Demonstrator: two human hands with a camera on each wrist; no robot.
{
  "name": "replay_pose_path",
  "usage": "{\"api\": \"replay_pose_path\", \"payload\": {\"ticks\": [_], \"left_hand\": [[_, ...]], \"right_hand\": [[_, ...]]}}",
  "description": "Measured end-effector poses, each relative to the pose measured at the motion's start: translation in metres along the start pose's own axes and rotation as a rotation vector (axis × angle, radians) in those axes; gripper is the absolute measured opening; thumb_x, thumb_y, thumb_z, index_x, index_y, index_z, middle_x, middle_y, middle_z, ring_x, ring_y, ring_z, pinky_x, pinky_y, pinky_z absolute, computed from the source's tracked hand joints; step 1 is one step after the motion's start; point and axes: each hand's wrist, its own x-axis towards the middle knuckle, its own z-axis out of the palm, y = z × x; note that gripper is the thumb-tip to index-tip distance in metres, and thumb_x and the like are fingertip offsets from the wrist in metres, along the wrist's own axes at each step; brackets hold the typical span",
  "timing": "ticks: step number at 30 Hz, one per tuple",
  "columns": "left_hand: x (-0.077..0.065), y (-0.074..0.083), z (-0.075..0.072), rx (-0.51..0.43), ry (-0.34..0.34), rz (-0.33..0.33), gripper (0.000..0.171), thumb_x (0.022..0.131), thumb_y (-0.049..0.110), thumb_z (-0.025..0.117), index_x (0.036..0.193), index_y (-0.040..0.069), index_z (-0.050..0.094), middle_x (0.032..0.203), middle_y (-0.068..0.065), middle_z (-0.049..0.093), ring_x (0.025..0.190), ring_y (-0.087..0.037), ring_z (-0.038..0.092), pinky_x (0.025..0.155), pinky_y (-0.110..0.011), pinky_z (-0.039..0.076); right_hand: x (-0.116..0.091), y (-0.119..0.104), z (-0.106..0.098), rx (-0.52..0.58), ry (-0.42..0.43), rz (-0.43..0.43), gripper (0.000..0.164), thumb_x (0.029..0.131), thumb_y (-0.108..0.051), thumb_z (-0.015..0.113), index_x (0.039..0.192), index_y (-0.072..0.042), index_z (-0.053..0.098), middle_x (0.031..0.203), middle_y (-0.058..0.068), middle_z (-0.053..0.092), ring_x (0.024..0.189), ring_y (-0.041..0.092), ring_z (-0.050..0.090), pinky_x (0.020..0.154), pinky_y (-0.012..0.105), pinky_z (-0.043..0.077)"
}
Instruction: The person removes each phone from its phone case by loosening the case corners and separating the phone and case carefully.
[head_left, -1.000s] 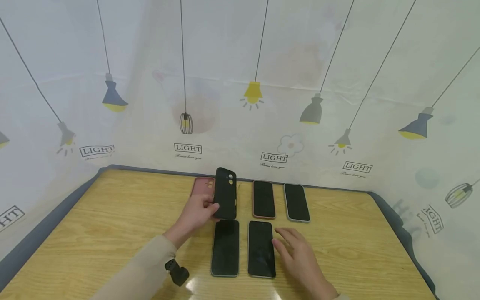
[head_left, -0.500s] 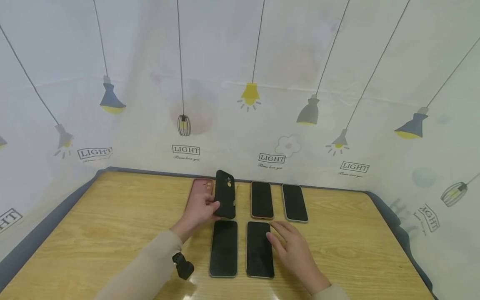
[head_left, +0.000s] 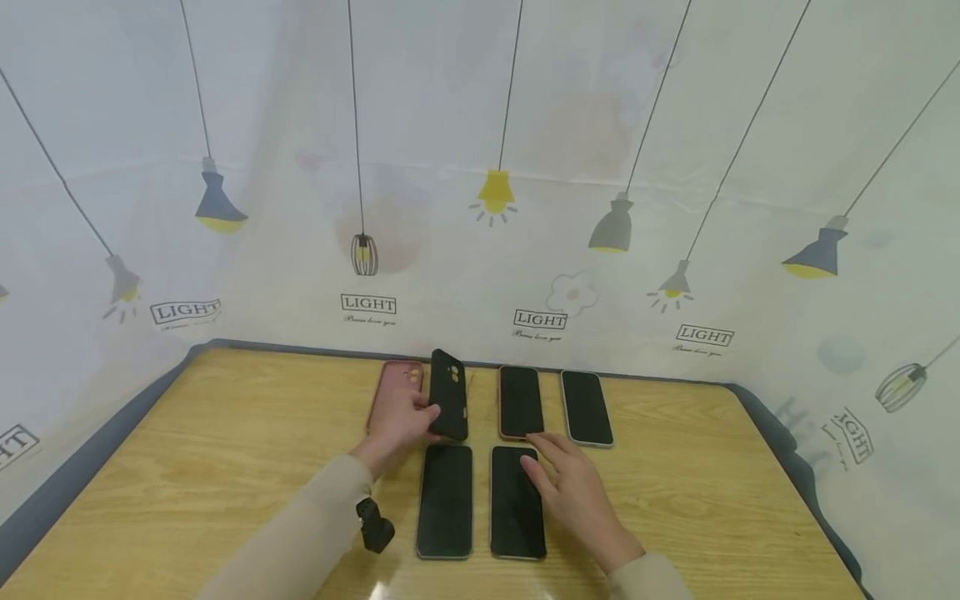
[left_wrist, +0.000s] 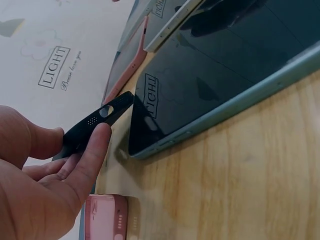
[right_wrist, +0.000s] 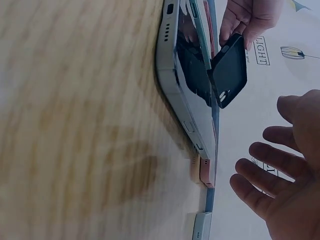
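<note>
My left hand pinches a black phone case by its lower left edge, thumb on one side and fingers on the other. The case is held up at a tilt, with its camera cutouts at the top. Just beyond the left hand lies a pink phone case, partly covered by it. My right hand hovers with loosely spread fingers at the upper right corner of a dark-screened phone. In the right wrist view, the right hand holds nothing. Left of that phone lies another phone with a greenish side.
Behind these, a phone in a pink case and a white-edged phone lie face up near the far edge of the wooden table. A printed cloth hangs directly behind the table. A black wrist device sits below the left sleeve.
My right hand has moved forward and left, from beside the near right phone to over its top corner. The black case in my left hand has turned and sunk slightly.
</note>
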Motion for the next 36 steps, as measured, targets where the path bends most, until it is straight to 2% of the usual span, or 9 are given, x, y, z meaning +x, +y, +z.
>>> {"api": "replay_pose_path", "payload": {"ticks": [5,10,14,19,23,28,32,36], "left_hand": [[0.004,-0.002,0.001,0.003,-0.012,-0.016,0.037,0.097,0.008,0.056,0.126,-0.015,0.053,0.123,-0.032,0.055,0.081,-0.027,0.071,0.069,-0.035,0.061],[0.008,-0.005,0.001,0.091,0.012,0.0,0.032,0.096,0.013,0.059,0.118,-0.011,0.059,0.112,-0.024,0.064,0.072,-0.02,0.071,0.071,-0.032,0.059],[0.01,-0.006,0.001,0.2,0.041,0.014,0.027,0.095,0.018,0.063,0.109,-0.005,0.065,0.096,-0.014,0.068,0.066,-0.015,0.068,0.062,-0.028,0.054],[0.011,-0.004,0.0,0.388,0.079,0.095,0.021,0.093,0.021,0.066,0.083,0.003,0.071,0.064,-0.003,0.065,0.055,-0.014,0.06,0.051,-0.025,0.047],[0.012,-0.006,0.001,0.508,0.11,0.182,0.032,0.092,0.02,0.067,0.061,0.01,0.064,0.05,0.001,0.057,0.048,-0.015,0.053,0.046,-0.025,0.042],[0.017,-0.01,0.004,0.609,0.146,0.24,0.038,0.091,0.019,0.067,0.056,0.012,0.056,0.049,0.002,0.053,0.046,-0.014,0.049,0.046,-0.025,0.039],[0.019,-0.01,0.005,0.685,0.181,0.243,0.036,0.089,0.019,0.069,0.058,0.012,0.054,0.054,0.0,0.052,0.049,-0.015,0.049,0.047,-0.026,0.039],[0.022,-0.01,0.004,0.707,0.189,0.242,0.032,0.089,0.019,0.07,0.062,0.013,0.055,0.057,0.001,0.052,0.051,-0.015,0.049,0.048,-0.026,0.04]], "right_hand": [[0.004,0.001,0.001,-0.002,-0.011,0.016,0.035,0.094,-0.024,0.066,0.123,-0.006,0.065,0.121,0.015,0.063,0.112,0.032,0.061,0.094,0.049,0.052],[0.008,0.004,0.003,0.001,-0.017,0.035,0.035,0.093,-0.023,0.066,0.123,-0.005,0.065,0.122,0.015,0.063,0.112,0.033,0.061,0.094,0.049,0.052],[0.011,0.007,0.003,-0.002,-0.022,0.051,0.034,0.093,-0.023,0.066,0.123,-0.006,0.065,0.121,0.015,0.063,0.111,0.033,0.062,0.094,0.049,0.052],[0.014,0.01,0.003,-0.006,-0.041,0.073,0.035,0.093,-0.023,0.066,0.123,-0.004,0.065,0.12,0.015,0.063,0.11,0.033,0.062,0.094,0.049,0.052],[0.016,0.013,0.005,-0.017,-0.04,0.078,0.034,0.093,-0.021,0.066,0.122,-0.002,0.065,0.12,0.017,0.063,0.109,0.034,0.062,0.093,0.05,0.052],[0.017,0.017,0.009,-0.031,-0.034,0.073,0.033,0.093,-0.02,0.066,0.12,0.0,0.066,0.116,0.018,0.064,0.104,0.034,0.064,0.089,0.049,0.054],[0.021,0.02,0.011,-0.041,-0.037,0.074,0.032,0.093,-0.02,0.066,0.117,0.002,0.066,0.107,0.015,0.066,0.093,0.028,0.065,0.082,0.044,0.056],[0.028,0.021,0.012,-0.052,-0.066,0.101,0.032,0.093,-0.02,0.065,0.115,0.004,0.066,0.103,0.017,0.065,0.088,0.027,0.064,0.077,0.043,0.057]]}}
